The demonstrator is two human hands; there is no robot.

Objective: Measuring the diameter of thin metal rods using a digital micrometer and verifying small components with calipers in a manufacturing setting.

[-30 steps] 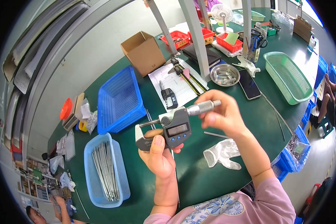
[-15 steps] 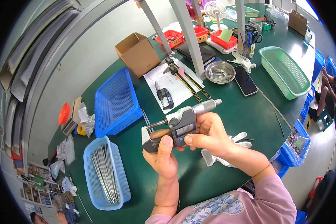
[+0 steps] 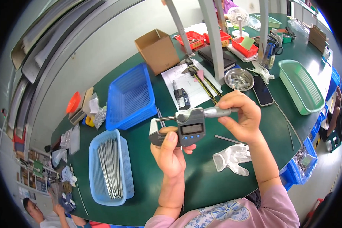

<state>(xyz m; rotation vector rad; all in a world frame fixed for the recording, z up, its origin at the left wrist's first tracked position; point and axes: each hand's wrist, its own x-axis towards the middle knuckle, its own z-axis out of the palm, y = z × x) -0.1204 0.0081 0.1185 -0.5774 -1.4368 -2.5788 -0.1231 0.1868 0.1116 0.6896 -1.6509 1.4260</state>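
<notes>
A digital micrometer (image 3: 192, 129) with a grey-black frame and small display is held up over the green table. My left hand (image 3: 168, 155) grips its frame from below, thumb across the front beside the U-shaped opening. Thumb and fingers of my right hand (image 3: 242, 116) pinch the silver thimble at the micrometer's right end. Beyond it, a second digital micrometer (image 3: 181, 98) and black-and-yellow calipers (image 3: 203, 81) lie on printed sheets (image 3: 171, 81). A white glove (image 3: 231, 157) rests on the table below my right hand.
At left stand a light-blue basket (image 3: 130, 178) of thin metal rods (image 3: 111, 167), a blue basket (image 3: 150, 89) and a cardboard box (image 3: 155, 49). Farther right are a metal bowl (image 3: 250, 86), a phone (image 3: 263, 91) and a green basket (image 3: 319, 108). Grey posts (image 3: 213, 41) rise behind.
My right hand has shifted from the micrometer's display and buttons to its thimble. The display, which showed digits, now looks blank. The whole view has turned slightly.
</notes>
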